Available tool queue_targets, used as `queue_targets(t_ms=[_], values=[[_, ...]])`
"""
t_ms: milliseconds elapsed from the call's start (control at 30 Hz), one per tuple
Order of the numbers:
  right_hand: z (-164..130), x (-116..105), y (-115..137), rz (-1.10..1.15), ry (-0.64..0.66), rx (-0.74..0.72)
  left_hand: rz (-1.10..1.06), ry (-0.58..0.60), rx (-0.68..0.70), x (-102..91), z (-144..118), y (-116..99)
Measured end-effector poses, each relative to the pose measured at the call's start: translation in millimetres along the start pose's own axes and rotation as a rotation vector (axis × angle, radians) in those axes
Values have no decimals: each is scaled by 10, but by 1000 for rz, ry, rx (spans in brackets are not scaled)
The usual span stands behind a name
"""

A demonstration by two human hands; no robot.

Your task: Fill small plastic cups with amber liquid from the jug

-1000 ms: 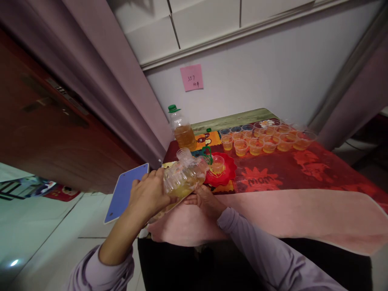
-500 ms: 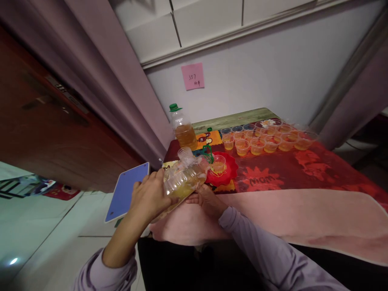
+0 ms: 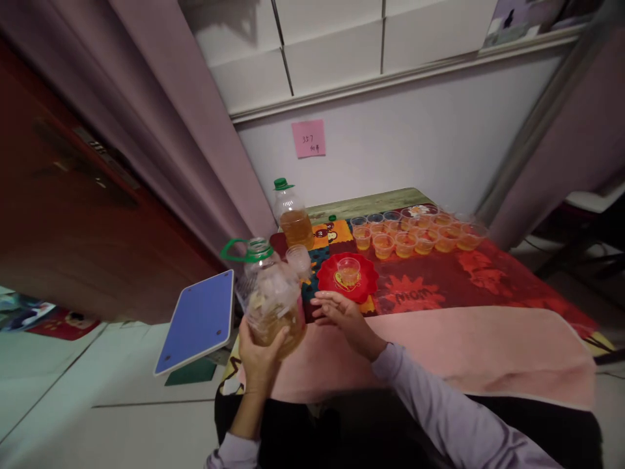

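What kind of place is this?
Probably a room in a home: a table with a bright printed cloth, a wooden door beside it, and a pink note stuck on the wall.

- Bottle (image 3: 273, 303) – clear, glossy plastic, ribbed; green plastic handle ring.
- Cups (image 3: 415, 238) – thin clear plastic.
- Plate (image 3: 366, 283) – glossy red plastic.
- Tablecloth (image 3: 463, 280) – printed, slightly shiny.
- Towel (image 3: 463, 352) – matt pink cloth.
- Note (image 3: 308, 138) – pink paper.

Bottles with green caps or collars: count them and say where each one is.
2. One clear plastic bottle with a green collar is held upright in the left hand; one green-capped bottle of amber liquid stands at the table's far left corner.
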State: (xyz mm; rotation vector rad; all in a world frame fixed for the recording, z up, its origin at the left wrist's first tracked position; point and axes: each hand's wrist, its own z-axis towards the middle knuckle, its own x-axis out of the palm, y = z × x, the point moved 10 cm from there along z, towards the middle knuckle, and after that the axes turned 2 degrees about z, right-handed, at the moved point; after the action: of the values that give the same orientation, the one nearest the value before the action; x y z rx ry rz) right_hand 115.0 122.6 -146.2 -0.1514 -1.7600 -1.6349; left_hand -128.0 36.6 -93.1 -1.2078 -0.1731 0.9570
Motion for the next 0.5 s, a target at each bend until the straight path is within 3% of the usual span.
queue_targets(t_ms=[100, 233, 300, 400, 500], values=[[-66, -214, 432, -348, -33, -121, -126, -34, -37, 37, -95, 226], [-47, -403, 1181, -1117, -155, -352, -168, 8, -54, 97, -106, 365], [42, -444, 1406, -1422, -210, -390, -176, 19, -65, 108, -101, 404], [257, -524, 1485, -1664, -239, -318, -184, 38, -103, 131, -107, 450], [458, -630, 1385, -1780, -238, -151, -188, 43, -125, 129, -118, 442]])
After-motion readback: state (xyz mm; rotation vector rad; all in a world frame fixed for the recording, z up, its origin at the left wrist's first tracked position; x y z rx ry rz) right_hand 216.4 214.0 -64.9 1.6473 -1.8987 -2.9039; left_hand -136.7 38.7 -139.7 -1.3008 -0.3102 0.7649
